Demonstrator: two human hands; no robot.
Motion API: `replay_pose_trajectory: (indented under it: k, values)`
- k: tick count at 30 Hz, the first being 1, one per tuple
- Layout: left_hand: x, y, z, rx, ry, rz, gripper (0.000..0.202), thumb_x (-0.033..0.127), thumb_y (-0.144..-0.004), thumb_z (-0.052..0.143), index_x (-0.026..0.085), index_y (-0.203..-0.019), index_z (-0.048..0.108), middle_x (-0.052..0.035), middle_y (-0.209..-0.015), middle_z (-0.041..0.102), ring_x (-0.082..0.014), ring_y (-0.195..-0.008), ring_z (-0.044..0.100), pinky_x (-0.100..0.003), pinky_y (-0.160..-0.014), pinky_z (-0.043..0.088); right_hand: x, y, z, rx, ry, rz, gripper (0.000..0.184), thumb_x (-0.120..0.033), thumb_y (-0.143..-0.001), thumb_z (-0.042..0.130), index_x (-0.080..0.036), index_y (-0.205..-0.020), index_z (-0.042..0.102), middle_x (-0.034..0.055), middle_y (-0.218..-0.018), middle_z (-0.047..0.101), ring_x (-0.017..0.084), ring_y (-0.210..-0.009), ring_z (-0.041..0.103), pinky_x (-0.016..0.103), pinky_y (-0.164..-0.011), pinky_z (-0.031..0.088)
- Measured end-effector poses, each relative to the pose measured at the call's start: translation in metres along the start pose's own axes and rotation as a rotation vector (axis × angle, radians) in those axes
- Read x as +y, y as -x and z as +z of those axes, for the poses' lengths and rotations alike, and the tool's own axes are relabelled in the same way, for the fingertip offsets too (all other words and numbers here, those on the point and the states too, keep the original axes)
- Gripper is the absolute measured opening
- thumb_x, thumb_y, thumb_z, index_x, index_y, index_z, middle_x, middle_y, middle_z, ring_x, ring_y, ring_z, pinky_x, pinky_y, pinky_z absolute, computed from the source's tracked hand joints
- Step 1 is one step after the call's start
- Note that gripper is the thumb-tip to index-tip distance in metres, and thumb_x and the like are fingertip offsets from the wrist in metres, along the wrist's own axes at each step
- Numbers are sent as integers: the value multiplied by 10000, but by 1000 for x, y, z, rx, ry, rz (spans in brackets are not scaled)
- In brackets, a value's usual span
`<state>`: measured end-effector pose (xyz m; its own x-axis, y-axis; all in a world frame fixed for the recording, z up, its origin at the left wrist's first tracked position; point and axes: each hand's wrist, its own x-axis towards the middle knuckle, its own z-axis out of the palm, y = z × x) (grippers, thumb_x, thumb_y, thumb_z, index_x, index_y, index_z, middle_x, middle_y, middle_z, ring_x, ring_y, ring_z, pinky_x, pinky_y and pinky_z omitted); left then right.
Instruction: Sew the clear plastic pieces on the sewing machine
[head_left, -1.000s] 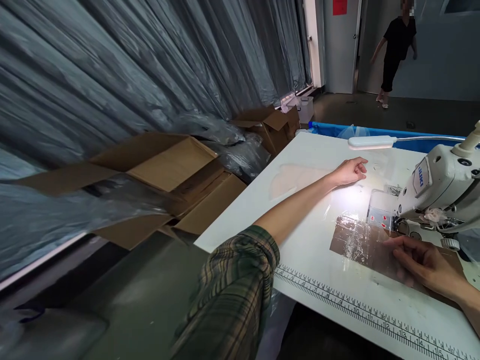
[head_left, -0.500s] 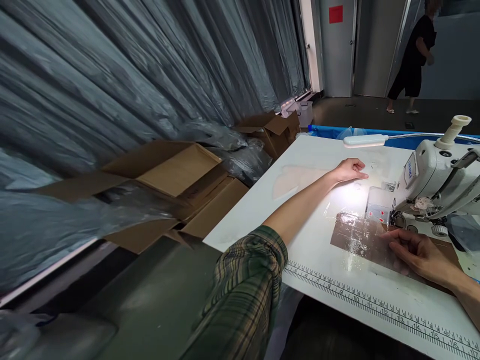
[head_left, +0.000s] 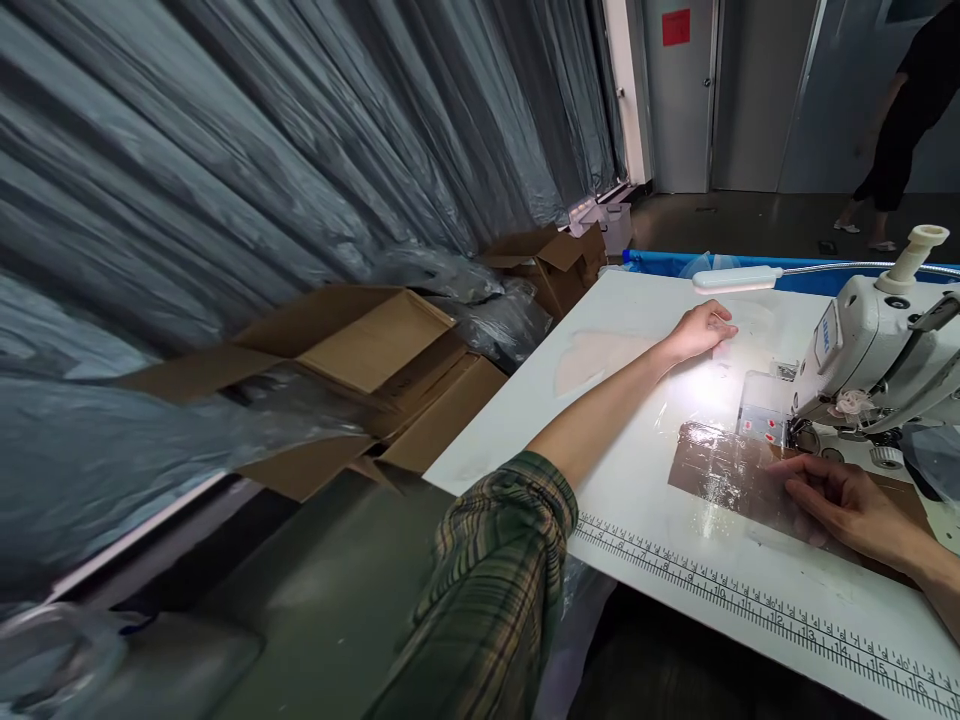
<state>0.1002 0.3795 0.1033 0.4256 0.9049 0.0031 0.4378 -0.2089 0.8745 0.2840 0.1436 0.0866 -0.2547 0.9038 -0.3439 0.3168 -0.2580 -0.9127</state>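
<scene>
My left hand (head_left: 703,330) reaches to the far part of the white table, its fingers curled into a pinch low over the surface. Whatever lies between those fingertips is too small to make out. Beside the sewing machine (head_left: 862,350), my right hand (head_left: 851,505) has thumb and forefinger closed on a glossy clear plastic sheet (head_left: 716,490). A brown rectangular piece (head_left: 690,465) shows beneath the shiny film, in front of the needle area. Small red marks show on the machine's metal plate (head_left: 757,415).
A ruler scale (head_left: 720,592) runs along the near edge of the white table (head_left: 510,440). Over its far side hangs a lamp (head_left: 739,279). Open cardboard boxes (head_left: 375,340) and plastic bags stand at the left. A person (head_left: 904,130) walks at the back right.
My left fingers have curled in tighter, with the hand at nearly the same spot. The right hand stays at the plastic sheet. The person behind has moved right, and the view has shifted slightly.
</scene>
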Motion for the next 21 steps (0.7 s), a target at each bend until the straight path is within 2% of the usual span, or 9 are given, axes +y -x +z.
replay_pose_trajectory:
  k: [2,4,7,8,10,12,14,17,21]
  values:
    - [1,-2,-3,82,144,-62,320,223,-920,673,169,-1201,529,-126,-1210,678,-132,-772,713,-294,-797,551,-1,0,0,0,-1,-2,586,-748,-770,627,-230,-1039,675,-27,-565,588,126,-479,536,279,-490,425]
    - [2,4,-10,192,115,-44,356,209,-939,645,168,-1263,505,-168,-1384,592,-150,-896,725,-298,-837,557,-3,0,0,2,0,-13,614,-782,-751,623,-231,-1017,680,-20,-581,598,130,-486,551,289,-499,452]
    - [1,32,-16,259,-153,164,295,151,-932,605,136,-1225,571,-161,-1387,599,-181,-1018,705,-317,-903,552,-8,1,0,13,-12,-27,686,-855,-716,594,-225,-969,689,-3,-646,602,151,-549,604,307,-529,509]
    - [0,47,-15,206,-218,270,260,133,-930,586,123,-1189,604,-154,-1313,648,-189,-1035,698,-322,-901,556,-11,1,-1,6,-14,-14,708,-870,-710,586,-220,-970,691,7,-679,609,163,-591,627,313,-545,527]
    - [-3,78,-7,-70,-245,503,227,176,-946,569,114,-1149,650,-131,-1125,725,-195,-1004,699,-337,-871,572,-17,4,-2,-37,6,26,724,-855,-703,614,-209,-1020,687,23,-723,630,178,-657,648,321,-585,547]
    - [-6,106,5,-366,-214,702,307,214,-965,557,151,-1255,636,-125,-1166,722,-202,-1048,688,-365,-907,567,-22,7,-5,-97,55,64,713,-770,-677,716,-199,-1101,673,31,-767,661,173,-685,640,322,-624,548]
    - [-9,125,19,-509,-225,837,367,207,-988,508,193,-1344,595,-124,-1259,695,-220,-1145,651,-405,-991,523,-26,10,-8,-126,95,82,717,-649,-623,816,-195,-1156,661,38,-834,690,157,-690,619,315,-641,537]
    - [-12,134,33,-486,-337,861,387,229,-996,511,217,-1378,572,-116,-1234,689,-241,-1151,617,-432,-1040,444,-28,12,-12,-126,87,89,719,-537,-586,856,-197,-1190,663,43,-909,709,154,-727,619,311,-662,532]
    - [-13,134,40,-364,-477,771,302,365,-984,580,207,-1231,653,-57,-927,659,-210,-875,578,-421,-933,409,-22,11,-11,-93,4,108,643,-511,-631,838,-200,-1170,678,12,-836,702,153,-749,642,303,-700,540]
